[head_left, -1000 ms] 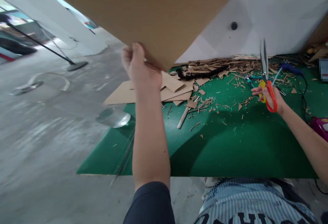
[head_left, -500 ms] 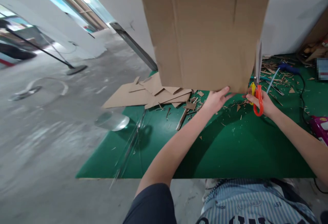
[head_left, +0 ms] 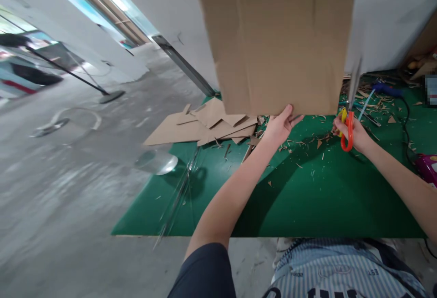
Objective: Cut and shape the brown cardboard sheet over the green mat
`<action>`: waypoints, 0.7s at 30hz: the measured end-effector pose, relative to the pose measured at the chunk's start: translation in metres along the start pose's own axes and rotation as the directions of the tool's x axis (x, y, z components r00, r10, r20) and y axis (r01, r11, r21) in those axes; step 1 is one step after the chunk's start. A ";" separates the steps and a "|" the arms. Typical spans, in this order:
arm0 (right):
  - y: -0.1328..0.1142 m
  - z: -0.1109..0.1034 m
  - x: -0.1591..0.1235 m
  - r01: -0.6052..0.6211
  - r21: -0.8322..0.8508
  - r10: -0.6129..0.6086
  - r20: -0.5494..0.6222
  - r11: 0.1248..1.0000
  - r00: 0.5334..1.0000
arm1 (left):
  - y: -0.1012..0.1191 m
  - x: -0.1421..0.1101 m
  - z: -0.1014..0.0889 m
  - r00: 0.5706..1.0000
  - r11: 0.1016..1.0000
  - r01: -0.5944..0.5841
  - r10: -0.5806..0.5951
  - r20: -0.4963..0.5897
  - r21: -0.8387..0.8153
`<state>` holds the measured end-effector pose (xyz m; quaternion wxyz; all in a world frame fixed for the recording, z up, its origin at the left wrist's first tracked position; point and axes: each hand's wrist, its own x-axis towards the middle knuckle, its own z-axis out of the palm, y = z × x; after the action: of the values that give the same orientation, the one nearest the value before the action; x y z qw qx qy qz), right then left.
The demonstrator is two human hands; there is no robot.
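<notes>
My left hand (head_left: 280,123) grips the lower edge of a large brown cardboard sheet (head_left: 280,47), thumb on the near face and fingers behind it. The sheet stands upright above the table and shows faint vertical creases. To its right, my right hand (head_left: 355,132) is closed around a pair of scissors (head_left: 347,134) with orange and yellow handles. Their blades point up, somewhat blurred, a little apart from the sheet's right edge. Beneath both hands lie small cardboard scraps (head_left: 319,143) on the green table (head_left: 307,198).
Cut cardboard pieces (head_left: 205,120) lie in a pile at the table's back left. A transparent round object (head_left: 159,161) and clear strips (head_left: 179,193) are at the left edge. A blue glue gun (head_left: 387,90) with a cord and a purple object (head_left: 426,166) lie right.
The scissors have moved right, away from the cardboard's right edge. The sheet has shifted slightly, with my left hand still on its lower edge, and the whole view has turned a little.
</notes>
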<state>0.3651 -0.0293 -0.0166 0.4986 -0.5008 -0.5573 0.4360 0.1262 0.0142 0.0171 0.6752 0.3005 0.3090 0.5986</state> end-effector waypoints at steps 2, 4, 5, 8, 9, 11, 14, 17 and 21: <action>0.002 0.002 -0.003 -0.042 -0.030 0.044 0.066 0.999 0.997 | 0.007 0.000 0.004 0.997 0.995 -0.075 0.076 0.008 -0.064; 0.002 0.004 -0.007 -0.039 -0.063 0.047 0.126 0.997 0.991 | 0.016 0.000 0.009 0.994 0.990 -0.106 0.107 0.007 -0.095; 0.001 0.005 -0.009 -0.027 -0.087 0.041 0.164 0.996 0.986 | 0.020 0.000 0.011 0.994 0.990 -0.108 0.108 -0.007 -0.092; -0.007 0.009 -0.018 -0.001 -0.168 0.048 0.278 0.986 0.959 | 0.031 0.000 0.015 0.992 0.992 -0.114 0.111 -0.058 -0.052; -0.011 0.011 -0.021 -0.002 -0.197 0.062 0.300 0.980 0.952 | 0.034 0.000 0.015 0.990 0.991 -0.124 0.121 -0.066 -0.044; -0.019 0.017 -0.026 -0.020 -0.237 0.097 0.317 0.971 0.943 | 0.040 0.002 0.015 0.985 0.986 -0.161 0.158 -0.066 -0.043; -0.030 0.026 -0.031 -0.067 -0.275 0.154 0.309 0.959 0.939 | 0.047 0.006 0.012 0.972 0.973 -0.229 0.226 -0.068 -0.040; -0.034 0.033 -0.034 -0.053 -0.347 0.153 0.267 0.936 0.952 | 0.051 0.009 0.011 0.962 0.965 -0.259 0.255 -0.096 -0.033; -0.032 0.038 -0.038 0.050 -0.453 0.076 0.254 0.890 0.964 | 0.044 0.010 0.014 0.971 0.973 -0.225 0.219 -0.100 -0.053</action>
<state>0.3237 -0.0698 0.0063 0.2855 -0.5445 -0.7019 0.3595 0.1106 0.0280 0.0592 0.5979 0.2832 0.2855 0.6934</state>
